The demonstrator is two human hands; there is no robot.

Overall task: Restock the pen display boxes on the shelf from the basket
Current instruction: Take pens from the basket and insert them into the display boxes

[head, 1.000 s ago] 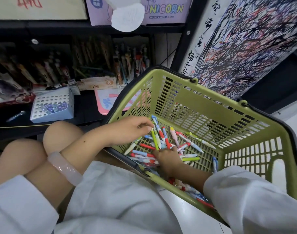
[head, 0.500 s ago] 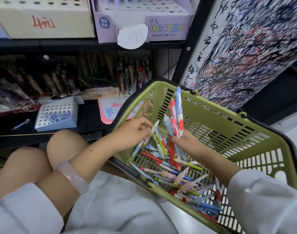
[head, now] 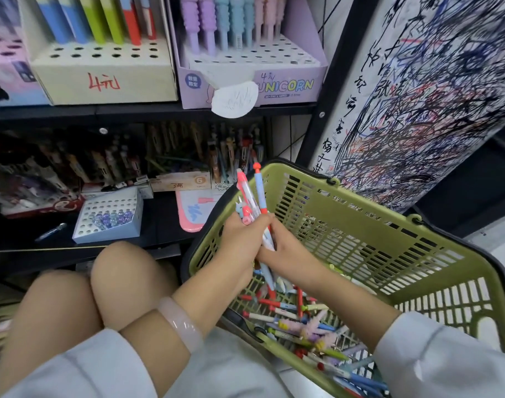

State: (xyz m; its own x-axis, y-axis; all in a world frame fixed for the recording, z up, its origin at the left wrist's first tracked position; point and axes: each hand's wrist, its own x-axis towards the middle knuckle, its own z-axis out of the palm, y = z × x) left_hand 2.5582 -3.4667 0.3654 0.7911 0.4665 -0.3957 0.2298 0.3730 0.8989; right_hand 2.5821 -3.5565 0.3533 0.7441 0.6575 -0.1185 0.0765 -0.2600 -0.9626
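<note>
So half a second ago only our right hand (head: 285,248) had pens; now our left hand (head: 240,239) grips the same bunch of pens (head: 252,196) too, mid-frame above the basket (head: 360,225). Shelf boxes (head: 254,81) next, probably.

A stationery shop; priced pen display boxes (head: 251,81) fill dark shelves (head: 148,112); a shopping basket (head: 360,225).

purple display box (head: 288,90) reads "unicorn"; cream display box (head: 73,81) bears a red handwritten "4" price
</note>
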